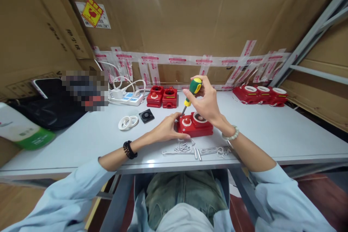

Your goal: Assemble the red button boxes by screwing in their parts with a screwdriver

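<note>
A red box-shaped housing [199,130] with a white ring and a red knob on top lies on the table in front of me. My left hand [172,127] is closed around its left end, thumb along the near side. My right hand [208,103] grips the green and yellow handle of a screwdriver [195,86]. The screwdriver slants down to the left, its tip at the housing's far left corner beside my left fingertips. Whether the tip sits in a screw is hidden. Loose screws [185,147], two metal pins [197,154] and white cords [210,150] lie nearer to me.
Two red housings [162,98] stand at the back beside a white power strip [127,98]. White rings [128,122] and a black square part [146,116] lie left. More red housings [260,96] stand back right. A phone [47,87] and green-white pack [24,127] are far left.
</note>
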`<state>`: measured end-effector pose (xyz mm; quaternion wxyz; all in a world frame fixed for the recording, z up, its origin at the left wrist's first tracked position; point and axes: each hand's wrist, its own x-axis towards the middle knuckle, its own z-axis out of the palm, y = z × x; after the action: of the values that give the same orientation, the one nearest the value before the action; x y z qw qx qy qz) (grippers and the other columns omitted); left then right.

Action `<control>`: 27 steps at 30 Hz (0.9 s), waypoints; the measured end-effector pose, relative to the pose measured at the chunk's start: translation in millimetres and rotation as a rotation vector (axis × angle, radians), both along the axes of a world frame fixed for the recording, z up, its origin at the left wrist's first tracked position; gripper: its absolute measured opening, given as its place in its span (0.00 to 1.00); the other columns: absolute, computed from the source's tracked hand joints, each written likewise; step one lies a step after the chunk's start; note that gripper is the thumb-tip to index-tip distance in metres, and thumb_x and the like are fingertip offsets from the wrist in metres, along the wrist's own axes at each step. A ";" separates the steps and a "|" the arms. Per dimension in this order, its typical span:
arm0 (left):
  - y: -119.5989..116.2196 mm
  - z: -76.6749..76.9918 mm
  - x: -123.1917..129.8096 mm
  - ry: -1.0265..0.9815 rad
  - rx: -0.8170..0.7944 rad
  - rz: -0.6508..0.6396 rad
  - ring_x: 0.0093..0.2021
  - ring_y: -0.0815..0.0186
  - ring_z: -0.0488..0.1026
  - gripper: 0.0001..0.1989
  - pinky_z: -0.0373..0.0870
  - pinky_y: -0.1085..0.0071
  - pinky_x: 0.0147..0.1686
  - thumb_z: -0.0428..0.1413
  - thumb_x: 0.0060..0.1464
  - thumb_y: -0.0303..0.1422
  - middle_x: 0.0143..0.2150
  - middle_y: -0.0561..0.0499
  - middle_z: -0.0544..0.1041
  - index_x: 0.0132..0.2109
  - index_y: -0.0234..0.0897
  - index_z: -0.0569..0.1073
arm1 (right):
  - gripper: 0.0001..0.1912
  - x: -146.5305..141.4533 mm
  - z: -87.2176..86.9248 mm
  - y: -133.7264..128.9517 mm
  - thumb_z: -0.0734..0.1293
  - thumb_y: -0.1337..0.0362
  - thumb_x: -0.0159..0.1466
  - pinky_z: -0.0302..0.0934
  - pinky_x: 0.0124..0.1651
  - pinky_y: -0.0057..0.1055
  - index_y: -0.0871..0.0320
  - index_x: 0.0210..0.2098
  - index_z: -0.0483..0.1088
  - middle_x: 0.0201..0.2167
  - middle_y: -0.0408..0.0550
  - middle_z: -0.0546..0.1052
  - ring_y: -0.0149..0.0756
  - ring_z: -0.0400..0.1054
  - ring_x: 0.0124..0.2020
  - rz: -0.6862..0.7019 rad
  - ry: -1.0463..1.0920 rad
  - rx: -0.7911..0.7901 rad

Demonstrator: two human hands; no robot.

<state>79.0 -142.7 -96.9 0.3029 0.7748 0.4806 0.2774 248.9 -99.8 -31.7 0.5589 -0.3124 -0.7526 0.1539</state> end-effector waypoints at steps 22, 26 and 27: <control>-2.1 5.6 1.7 0.085 0.041 0.034 0.33 0.61 0.70 0.37 0.65 0.66 0.32 0.67 0.40 0.54 0.40 0.46 0.76 0.50 0.33 0.69 | 0.19 -11.1 5.8 0.2 0.68 0.52 0.61 0.58 0.31 0.30 0.57 0.46 0.63 0.25 0.38 0.71 0.30 0.64 0.23 -0.299 -0.255 0.100; -2.6 5.3 1.7 0.060 0.038 0.022 0.28 0.65 0.66 0.32 0.62 0.68 0.28 0.67 0.40 0.53 0.33 0.51 0.73 0.45 0.35 0.68 | 0.24 -17.7 19.5 -8.0 0.63 0.46 0.65 0.55 0.31 0.31 0.60 0.48 0.66 0.24 0.45 0.73 0.35 0.67 0.24 -0.454 -0.502 0.081; -2.6 4.9 1.6 0.050 0.042 0.018 0.28 0.66 0.65 0.31 0.61 0.69 0.27 0.67 0.40 0.53 0.32 0.52 0.72 0.43 0.35 0.68 | 0.25 -19.7 24.3 -10.1 0.62 0.44 0.66 0.54 0.31 0.31 0.61 0.47 0.67 0.24 0.48 0.73 0.37 0.68 0.26 -0.498 -0.558 0.071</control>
<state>80.6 -145.3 -91.9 0.2717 0.7834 0.4891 0.2706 229.3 -109.9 -7.4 0.3629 -0.4961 -0.7819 -0.1038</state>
